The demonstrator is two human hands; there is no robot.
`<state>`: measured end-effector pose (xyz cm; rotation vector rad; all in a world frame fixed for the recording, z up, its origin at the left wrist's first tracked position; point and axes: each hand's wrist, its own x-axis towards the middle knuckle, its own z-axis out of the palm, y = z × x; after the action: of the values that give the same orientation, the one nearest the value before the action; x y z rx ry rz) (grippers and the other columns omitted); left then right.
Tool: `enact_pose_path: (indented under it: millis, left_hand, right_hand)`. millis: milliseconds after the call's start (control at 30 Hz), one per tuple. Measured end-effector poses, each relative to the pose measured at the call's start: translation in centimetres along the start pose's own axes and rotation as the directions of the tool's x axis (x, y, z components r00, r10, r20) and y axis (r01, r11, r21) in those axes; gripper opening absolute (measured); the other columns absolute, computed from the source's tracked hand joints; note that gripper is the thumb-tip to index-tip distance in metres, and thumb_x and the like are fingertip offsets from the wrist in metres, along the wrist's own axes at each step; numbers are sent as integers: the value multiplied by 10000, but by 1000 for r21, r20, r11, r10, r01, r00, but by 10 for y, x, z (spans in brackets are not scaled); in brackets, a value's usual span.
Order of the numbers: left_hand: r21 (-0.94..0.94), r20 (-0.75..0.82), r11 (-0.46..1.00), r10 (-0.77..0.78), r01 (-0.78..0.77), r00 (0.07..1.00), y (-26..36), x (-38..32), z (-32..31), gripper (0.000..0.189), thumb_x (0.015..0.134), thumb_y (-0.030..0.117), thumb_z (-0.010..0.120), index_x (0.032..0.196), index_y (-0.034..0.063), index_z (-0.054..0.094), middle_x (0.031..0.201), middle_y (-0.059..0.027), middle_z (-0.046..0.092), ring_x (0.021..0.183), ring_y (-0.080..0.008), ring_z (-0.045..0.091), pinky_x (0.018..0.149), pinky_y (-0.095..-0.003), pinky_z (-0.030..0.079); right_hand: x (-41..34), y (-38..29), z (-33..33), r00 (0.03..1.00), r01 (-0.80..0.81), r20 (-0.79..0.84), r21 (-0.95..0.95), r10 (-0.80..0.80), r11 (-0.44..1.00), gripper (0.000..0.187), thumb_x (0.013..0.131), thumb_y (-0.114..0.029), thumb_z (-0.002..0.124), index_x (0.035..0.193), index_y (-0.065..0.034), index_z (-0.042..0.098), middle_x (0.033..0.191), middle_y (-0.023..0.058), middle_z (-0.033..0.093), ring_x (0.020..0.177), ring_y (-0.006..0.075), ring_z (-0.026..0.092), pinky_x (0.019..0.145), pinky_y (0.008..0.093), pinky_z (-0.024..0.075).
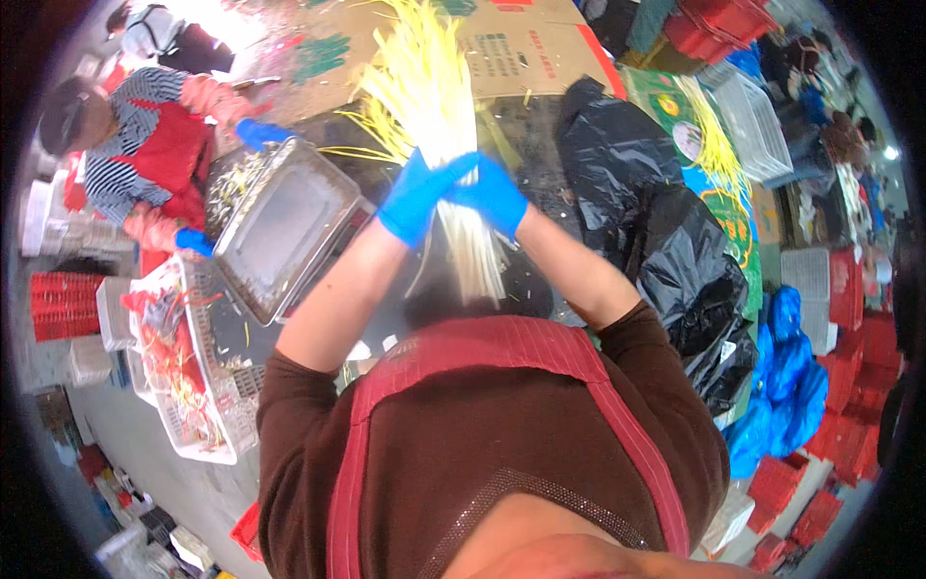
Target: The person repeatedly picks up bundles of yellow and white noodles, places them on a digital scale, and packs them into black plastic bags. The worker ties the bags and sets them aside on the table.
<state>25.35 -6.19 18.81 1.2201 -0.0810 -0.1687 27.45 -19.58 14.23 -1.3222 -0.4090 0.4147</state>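
Note:
Both my hands, in blue gloves, are closed around one thick bunch of yellow chives [427, 79]. My left hand [416, 195] grips it from the left side, and my right hand [493, 194] from the right, with the fingers overlapping in the middle. The yellow leaf tips fan out away from me over a flattened cardboard sheet [506, 65]. Pale stem ends point towards my apron, above the dark tabletop [535, 282]. A few loose leaves stick out to the left of the bunch. Some of the grip is hidden by the gloves.
Left of my arm is a steel-topped platform scale [282, 231], with a co-worker's blue-gloved hands [264, 135] at its edge. A white plastic crate [231, 427] holds red and orange scraps. Black plastic bags [636, 166] lie at right, near another yellow chive bundle [712, 145].

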Motion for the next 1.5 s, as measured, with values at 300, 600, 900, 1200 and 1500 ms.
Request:
enact_pose_path:
  millis: [300,600,900,1200,1500]
  left_hand:
    - [245,-46,953,197,-180,979,-17,-73,-40,615,764,88,738,1317,9,479,1254,-101,565,1153,-219,536,984,-356,429]
    - [275,-2,961,-30,30,1000,-43,-106,-29,454,903,183,586,1307,7,479,1201,-147,588,1098,-237,571,947,-370,462]
    - [488,172,817,254,-306,952,-38,-92,20,519,863,113,629,1338,1,453,1295,-124,534,1151,-213,539,971,-353,446]
    - [527,228,792,218,-308,949,-86,-100,30,565,825,208,670,1317,18,470,1224,-168,572,1107,-255,571,940,-362,466]
    - [548,253,785,172,-288,952,-74,-69,38,619,787,302,711,1297,34,486,1154,-211,610,1062,-297,604,908,-370,485]
  right_hand:
    - [-11,25,45,952,231,218,-62,-213,971,821,709,-187,797,1392,-39,368,1331,140,498,1222,226,477,1023,372,388]
    - [-53,18,42,944,124,325,-188,-58,974,702,771,-192,748,1364,-18,416,1360,142,482,1196,255,508,995,367,424]
    - [-77,-9,26,980,134,190,-374,-65,918,582,842,-185,676,1349,-23,440,1351,133,493,1158,261,542,964,360,462]
    - [-151,-16,8,935,294,329,-510,-133,808,562,881,-220,625,1362,-29,407,1335,132,494,1160,254,535,981,374,452]
    - [-108,8,20,945,240,-100,-436,-312,867,544,920,-256,574,1375,-35,373,1318,131,496,1161,247,527,998,388,441]
